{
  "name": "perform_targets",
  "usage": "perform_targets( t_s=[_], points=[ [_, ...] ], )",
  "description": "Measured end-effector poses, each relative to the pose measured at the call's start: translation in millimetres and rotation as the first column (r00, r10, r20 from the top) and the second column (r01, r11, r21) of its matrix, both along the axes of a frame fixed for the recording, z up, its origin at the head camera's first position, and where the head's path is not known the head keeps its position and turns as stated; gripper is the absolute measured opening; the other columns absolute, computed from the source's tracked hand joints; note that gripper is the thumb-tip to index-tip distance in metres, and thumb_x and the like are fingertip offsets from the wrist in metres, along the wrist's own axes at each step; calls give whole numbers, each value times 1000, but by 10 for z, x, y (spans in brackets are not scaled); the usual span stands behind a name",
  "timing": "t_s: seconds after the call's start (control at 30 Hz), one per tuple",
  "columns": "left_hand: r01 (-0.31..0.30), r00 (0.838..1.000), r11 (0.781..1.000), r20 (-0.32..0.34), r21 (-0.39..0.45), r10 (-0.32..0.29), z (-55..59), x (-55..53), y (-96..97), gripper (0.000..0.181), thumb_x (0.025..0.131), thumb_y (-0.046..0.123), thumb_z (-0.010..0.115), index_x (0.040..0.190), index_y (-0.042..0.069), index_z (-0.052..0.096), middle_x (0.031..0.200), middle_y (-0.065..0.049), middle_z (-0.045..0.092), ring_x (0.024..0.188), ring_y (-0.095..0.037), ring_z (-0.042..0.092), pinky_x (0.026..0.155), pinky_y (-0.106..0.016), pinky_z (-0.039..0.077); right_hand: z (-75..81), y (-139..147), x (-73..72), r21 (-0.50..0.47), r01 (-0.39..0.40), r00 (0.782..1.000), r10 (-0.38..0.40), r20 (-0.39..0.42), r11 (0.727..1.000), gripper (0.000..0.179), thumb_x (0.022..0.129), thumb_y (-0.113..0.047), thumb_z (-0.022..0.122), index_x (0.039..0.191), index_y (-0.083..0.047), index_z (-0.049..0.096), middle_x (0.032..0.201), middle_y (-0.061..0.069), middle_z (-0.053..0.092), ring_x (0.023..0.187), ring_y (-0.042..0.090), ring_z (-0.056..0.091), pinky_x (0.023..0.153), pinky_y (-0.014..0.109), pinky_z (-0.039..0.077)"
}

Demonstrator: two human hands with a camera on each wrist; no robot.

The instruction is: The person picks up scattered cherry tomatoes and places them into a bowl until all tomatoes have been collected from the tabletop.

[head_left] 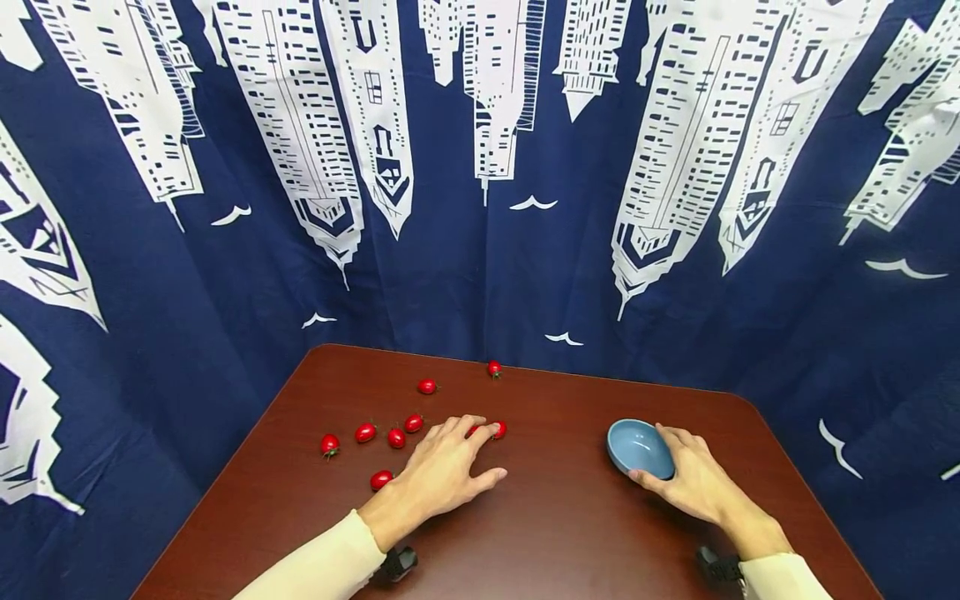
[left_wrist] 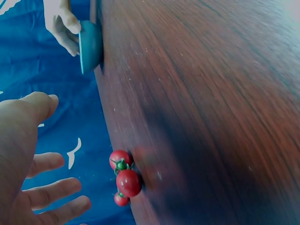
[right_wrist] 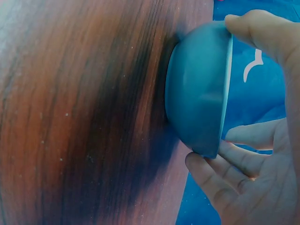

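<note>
On the reddish-brown, wood-grained table (head_left: 570, 533), our left hand (head_left: 446, 477) spreads, holding nothing; our right hand (head_left: 697, 479) clamps the smooth, round blue bowl (head_left: 637, 448), best kept steady. Two glossy red oval tomatoes (head_left: 500, 429), partly hidden by left fingers, would want light pinching; another tomato (head_left: 381, 480) crowds that wrist.

Facing me hangs a dark blue cloth (head_left: 442, 287) printed with white buildings (head_left: 675, 125), their spires pointing down, and small white birds (head_left: 534, 202). Below it I see a glossy reddish-brown desk (head_left: 570, 508), wood-grained, its far corners rounded.
</note>
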State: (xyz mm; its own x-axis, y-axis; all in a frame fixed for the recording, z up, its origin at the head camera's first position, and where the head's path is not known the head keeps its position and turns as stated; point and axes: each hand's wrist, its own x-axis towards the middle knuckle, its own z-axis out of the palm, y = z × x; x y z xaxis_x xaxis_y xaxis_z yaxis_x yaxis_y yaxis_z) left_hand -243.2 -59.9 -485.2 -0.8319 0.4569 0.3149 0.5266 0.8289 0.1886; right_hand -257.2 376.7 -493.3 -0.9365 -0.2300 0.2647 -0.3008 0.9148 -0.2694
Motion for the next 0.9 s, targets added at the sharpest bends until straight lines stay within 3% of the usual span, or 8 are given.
perform_targets(
  t_s=[0.13, 0.3, 0.53, 0.73, 0.9],
  points=[
    [16, 1000, 1000, 4, -3, -16, -44, -10, 106, 67, 108, 63, 76, 163, 24, 68, 156, 0, 71, 139, -25, 71, 121, -47, 59, -58, 34, 4, -10, 8, 1000, -8, 11, 1000, 102, 93, -55, 94, 158, 15, 59, 151, 38, 66, 137, 58, 62, 106, 67, 61],
    [35, 999, 999, 32, 21, -36, -47, -49, 229, 67, 110, 61, 75, 164, 24, 67, 156, 0, 71, 139, -25, 71, 119, -48, 60, -25, 9, -58, -24, -5, 1000, 6, 26, 1000, 102, 90, -57, 97, 156, 13, 61, 150, 36, 66, 137, 58, 64, 106, 68, 61],
    [71, 995, 995, 71, 76, -77, -137, -97, 420, 63, 110, 57, 77, 162, 22, 68, 153, 2, 73, 139, -23, 73, 118, -48, 62, 0, -129, -103, -23, -36, 999, 36, 28, 999, 105, 85, -60, 100, 153, 11, 64, 143, 30, 71, 131, 48, 69, 104, 63, 62],
    [92, 988, 990, 116, 103, -103, -233, -83, 620, 62, 110, 57, 77, 162, 23, 69, 153, 3, 74, 144, -20, 72, 120, -48, 61, -3, -253, -48, -39, -54, 997, 56, 44, 998, 106, 82, -62, 101, 152, 9, 66, 141, 25, 73, 127, 43, 72, 103, 61, 64],
    [111, 984, 989, 128, 95, -122, -244, -75, 774, 62, 111, 57, 76, 164, 24, 67, 157, 3, 72, 144, -21, 72, 119, -48, 62, 11, -340, 3, -37, -68, 997, 70, 42, 997, 104, 80, -62, 103, 150, 6, 68, 138, 21, 74, 123, 38, 74, 99, 56, 66]
  ],
)
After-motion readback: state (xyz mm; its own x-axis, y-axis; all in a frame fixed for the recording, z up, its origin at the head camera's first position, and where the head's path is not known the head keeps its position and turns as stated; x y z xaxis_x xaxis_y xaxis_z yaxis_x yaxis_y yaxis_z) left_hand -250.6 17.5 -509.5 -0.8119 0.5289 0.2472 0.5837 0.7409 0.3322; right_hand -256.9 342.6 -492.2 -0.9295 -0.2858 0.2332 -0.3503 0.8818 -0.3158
